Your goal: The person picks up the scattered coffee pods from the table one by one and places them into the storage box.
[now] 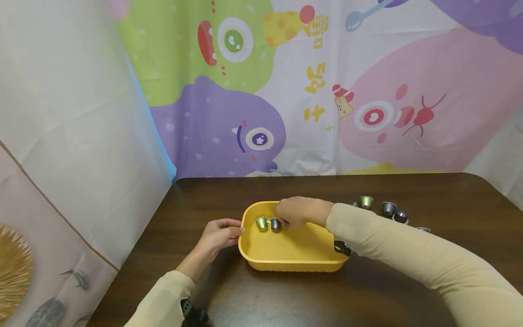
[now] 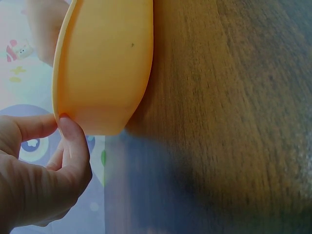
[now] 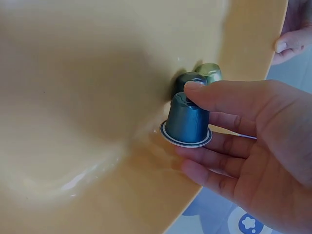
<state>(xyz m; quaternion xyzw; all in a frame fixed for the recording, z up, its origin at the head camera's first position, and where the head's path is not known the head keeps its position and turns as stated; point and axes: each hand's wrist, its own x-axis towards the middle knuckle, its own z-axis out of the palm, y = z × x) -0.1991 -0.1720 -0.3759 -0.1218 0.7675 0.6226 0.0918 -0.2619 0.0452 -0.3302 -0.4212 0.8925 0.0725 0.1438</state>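
Observation:
A yellow plastic tub (image 1: 294, 265) with raised walls stands on the table. My left hand (image 1: 220, 236) pinches its left rim between thumb and fingers; the left wrist view shows the thumb on the outside wall (image 2: 105, 63). Inside the tub is my right hand (image 1: 297, 211), and it holds a dark teal coffee capsule (image 3: 187, 119) by thumb and fingers, lidded rim downward in the right wrist view. Just beyond it sit a gold-green capsule (image 1: 262, 224) and a dark capsule (image 1: 276, 225), side by side near the tub's left end. The right hand mostly hides the held capsule in the head view.
Right of the tub, partly behind the right sleeve (image 1: 388, 236), several more capsules lie on the brown table (image 1: 212, 195): a green one (image 1: 366, 202), a dark grey one (image 1: 389, 209) and a black one (image 1: 401, 216). A cartoon-printed cloth (image 1: 310, 150) hangs behind the table.

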